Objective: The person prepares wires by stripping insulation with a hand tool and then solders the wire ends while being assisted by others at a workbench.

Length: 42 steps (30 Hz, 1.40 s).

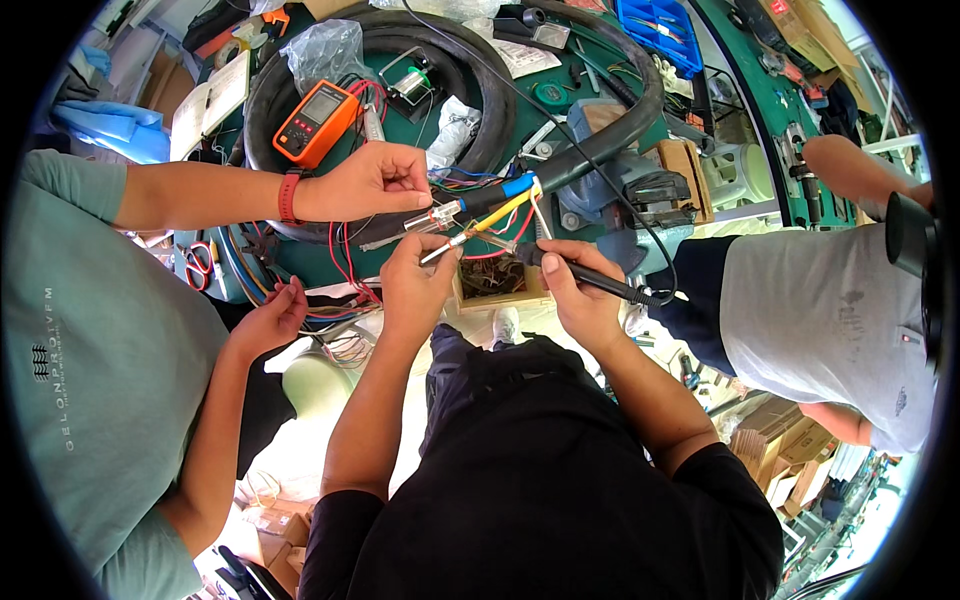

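My right hand [584, 300] grips the black handle of a soldering iron [600, 277]; its metal shaft points left toward a wire joint. Between its closed fingertips, my left hand [415, 285] pinches a wire [440, 250] with a white end, beside the bare metal joint. A yellow wire [505, 212] runs from there to the blue-taped end [518, 186] of a thick black cable [600, 145]. Red and white wires fan out around it. A co-worker's hand [385, 185] with a red wristband hovers just above, fingers pinched; what it holds is too small to tell. Near it lies a clear-handled tool [437, 216].
An orange meter [318, 122] with red leads lies on the green bench, inside the coiled cable. A bench vise [640, 190] stands right of the joint. The iron's thin black cord [590, 155] arcs over the bench. People stand close on both sides. A wooden box [500, 290] sits below.
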Available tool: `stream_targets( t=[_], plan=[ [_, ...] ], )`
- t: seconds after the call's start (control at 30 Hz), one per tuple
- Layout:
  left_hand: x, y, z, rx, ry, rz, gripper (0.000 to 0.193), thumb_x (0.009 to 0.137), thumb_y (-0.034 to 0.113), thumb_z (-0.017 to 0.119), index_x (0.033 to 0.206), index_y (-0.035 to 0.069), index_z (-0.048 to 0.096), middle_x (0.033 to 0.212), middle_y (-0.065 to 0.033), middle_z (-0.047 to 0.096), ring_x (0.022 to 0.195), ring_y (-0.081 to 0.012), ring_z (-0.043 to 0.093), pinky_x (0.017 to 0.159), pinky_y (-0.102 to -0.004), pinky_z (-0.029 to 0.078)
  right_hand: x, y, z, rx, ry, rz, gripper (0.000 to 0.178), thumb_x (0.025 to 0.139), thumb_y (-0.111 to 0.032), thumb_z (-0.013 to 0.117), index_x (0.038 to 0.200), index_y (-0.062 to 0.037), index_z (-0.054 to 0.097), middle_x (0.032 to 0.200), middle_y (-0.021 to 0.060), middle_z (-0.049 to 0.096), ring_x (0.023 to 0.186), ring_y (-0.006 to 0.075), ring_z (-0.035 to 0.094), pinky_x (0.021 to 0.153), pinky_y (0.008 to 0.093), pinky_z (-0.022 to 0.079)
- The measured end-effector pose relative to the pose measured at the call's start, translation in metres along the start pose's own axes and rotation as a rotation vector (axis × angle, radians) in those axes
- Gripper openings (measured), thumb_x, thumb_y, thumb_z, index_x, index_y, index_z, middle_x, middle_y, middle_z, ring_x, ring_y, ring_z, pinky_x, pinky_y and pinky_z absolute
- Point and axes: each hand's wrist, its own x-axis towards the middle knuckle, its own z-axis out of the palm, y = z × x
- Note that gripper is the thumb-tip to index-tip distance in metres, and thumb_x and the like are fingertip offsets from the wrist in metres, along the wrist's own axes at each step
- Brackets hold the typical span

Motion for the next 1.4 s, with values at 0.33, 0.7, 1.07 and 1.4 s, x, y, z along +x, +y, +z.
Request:
stream_targets(
  t=[0.33,0.7,1.07,1.4],
  plan=[
    [0.001,0.005,-0.001,-0.008,0.022,0.033,0.020,0.080,0.008,0.074,0.091,-0.003,0.061,0.084,-0.0138,0.068,0.072,-0.0194,0.067,0.066,-0.0306,0.053,0.001,0.004,-0.002,-0.026,-0.020,-0.006,0.020,0.092,-0.012,0.065,0.105,0.0025,0.066,0.085,0.0041,0.059,0.069,0.0090,0.060,0.061,0.0219,0.046],
    [0.002,-0.002,0.002,0.020,0.048,0.087,0.020,0.079,0.008,0.075,0.090,-0.002,0.062,0.084,-0.0145,0.068,0.072,-0.0214,0.066,0.067,-0.0321,0.051,0.002,0.005,-0.001,-0.005,-0.019,-0.023,0.020,0.091,-0.012,0.065,0.106,0.0024,0.066,0.083,0.0032,0.059,0.068,0.0080,0.058,0.060,0.0216,0.044],
    [0.000,-0.001,0.002,0.003,0.028,0.033,0.021,0.081,0.008,0.074,0.094,-0.002,0.061,0.085,-0.0112,0.068,0.076,-0.0123,0.061,0.069,-0.0271,0.049,0.001,0.000,-0.002,0.013,-0.017,0.020,0.019,0.090,-0.012,0.066,0.103,0.0023,0.067,0.083,0.0031,0.064,0.073,0.0059,0.056,0.065,0.0211,0.045],
    [0.000,-0.005,0.003,0.040,0.039,0.087,0.020,0.082,0.008,0.074,0.093,-0.002,0.060,0.086,-0.0124,0.069,0.078,-0.0145,0.065,0.070,-0.0279,0.051,0.002,-0.002,0.001,0.104,-0.011,0.031,0.019,0.092,-0.012,0.064,0.106,0.0014,0.066,0.076,0.0021,0.062,0.068,0.0058,0.055,0.059,0.0198,0.042]
  ],
)
